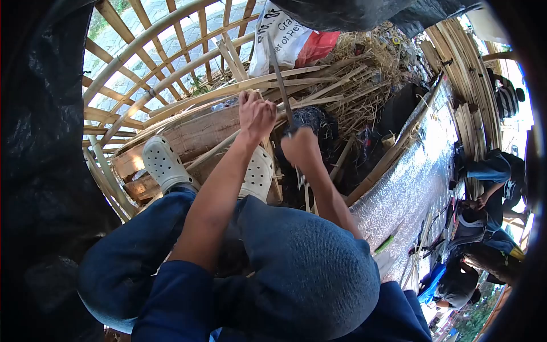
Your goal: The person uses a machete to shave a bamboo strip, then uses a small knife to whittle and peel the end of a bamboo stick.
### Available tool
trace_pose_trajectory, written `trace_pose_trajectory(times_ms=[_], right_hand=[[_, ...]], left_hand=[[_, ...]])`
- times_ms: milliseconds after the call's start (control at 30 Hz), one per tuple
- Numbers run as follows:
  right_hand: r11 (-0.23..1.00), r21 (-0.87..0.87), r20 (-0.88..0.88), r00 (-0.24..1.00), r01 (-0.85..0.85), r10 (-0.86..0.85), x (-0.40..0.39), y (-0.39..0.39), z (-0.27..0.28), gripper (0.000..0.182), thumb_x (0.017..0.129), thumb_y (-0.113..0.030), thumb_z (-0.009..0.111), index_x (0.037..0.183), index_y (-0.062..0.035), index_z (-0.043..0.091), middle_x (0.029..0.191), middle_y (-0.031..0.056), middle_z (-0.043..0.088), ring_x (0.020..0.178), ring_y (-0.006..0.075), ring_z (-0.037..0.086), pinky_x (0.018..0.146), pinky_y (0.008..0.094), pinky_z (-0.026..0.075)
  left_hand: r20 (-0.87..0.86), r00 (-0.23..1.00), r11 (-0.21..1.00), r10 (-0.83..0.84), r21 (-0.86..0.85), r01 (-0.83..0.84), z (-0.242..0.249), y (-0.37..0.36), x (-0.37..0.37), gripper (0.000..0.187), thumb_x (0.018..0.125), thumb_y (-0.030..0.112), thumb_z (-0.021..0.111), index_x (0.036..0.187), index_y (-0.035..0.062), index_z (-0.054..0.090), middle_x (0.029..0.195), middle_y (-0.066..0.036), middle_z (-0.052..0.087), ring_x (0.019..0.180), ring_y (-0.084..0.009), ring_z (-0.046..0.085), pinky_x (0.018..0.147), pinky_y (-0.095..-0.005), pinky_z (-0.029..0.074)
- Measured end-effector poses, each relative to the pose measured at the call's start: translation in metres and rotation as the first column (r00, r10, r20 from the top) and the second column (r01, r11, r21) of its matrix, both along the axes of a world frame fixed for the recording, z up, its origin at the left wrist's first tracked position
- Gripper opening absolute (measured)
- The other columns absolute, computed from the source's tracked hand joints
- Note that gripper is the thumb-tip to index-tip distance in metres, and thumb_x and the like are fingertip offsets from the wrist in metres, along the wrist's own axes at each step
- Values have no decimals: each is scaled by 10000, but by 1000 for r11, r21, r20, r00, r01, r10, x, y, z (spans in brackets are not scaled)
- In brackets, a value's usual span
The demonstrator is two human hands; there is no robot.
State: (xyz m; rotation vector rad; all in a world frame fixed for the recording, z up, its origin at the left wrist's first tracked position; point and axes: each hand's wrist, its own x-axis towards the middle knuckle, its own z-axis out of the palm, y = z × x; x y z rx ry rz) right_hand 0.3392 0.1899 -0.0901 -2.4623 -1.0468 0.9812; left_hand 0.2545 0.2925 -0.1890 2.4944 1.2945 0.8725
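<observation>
My right hand (301, 149) is wrapped round the handle of a machete (280, 80). Its long, narrow blade points up and away from me, just right of my other hand. My left hand (257, 117) is closed in a fist round what looks like a bamboo strip (274, 165), whose pale end shows above the fingers; most of it is hidden by the hand. Under and beyond both hands lie long split bamboo strips (307, 82). A broad wooden plank (199, 134) lies by my feet, which are in pale clogs (162, 162).
A curved bamboo lattice (154, 48) stands at the upper left. Straw and shavings (376, 54) pile up beside a printed sack (285, 40). On the right are a silvery sheet (404, 182), bundled bamboo slats (464, 62) and people sitting (484, 176). Black plastic (43, 142) hangs at the left.
</observation>
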Motion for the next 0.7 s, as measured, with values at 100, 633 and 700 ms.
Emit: trace_pose_trajectory(times_ms=[100, 633, 700], right_hand=[[993, -88, 74, 995, 79, -73, -18, -73, 15, 334, 726, -208, 599, 885, 84, 621, 917, 312, 608, 932, 437, 588, 806, 434, 481], [999, 6, -124, 991, 53, -52, 8, 52, -3, 264, 718, -166, 579, 661, 91, 603, 573, 224, 598, 554, 340, 635, 575, 394, 501], [999, -9, -119, 992, 52, -53, 12, 52, -17, 260, 714, -161, 572, 657, 91, 600, 560, 220, 594, 534, 336, 630, 568, 395, 499]], left_hand=[[18, 1000, 1000, -12, -24, 12, -1, 0, 0, 396, 850, 168, 391, 559, 29, 622, 644, -115, 637, 849, -237, 563, 990, -415, 281], [16, 999, 999, -36, 35, 35, -6, 4, -2, 342, 815, 163, 461, 538, 30, 610, 627, -94, 634, 833, -216, 547, 937, -388, 302], [-3, 999, 999, -39, 3, 39, 1, 3, 2, 331, 810, 161, 464, 545, 31, 614, 635, -98, 638, 837, -218, 547, 941, -389, 300]])
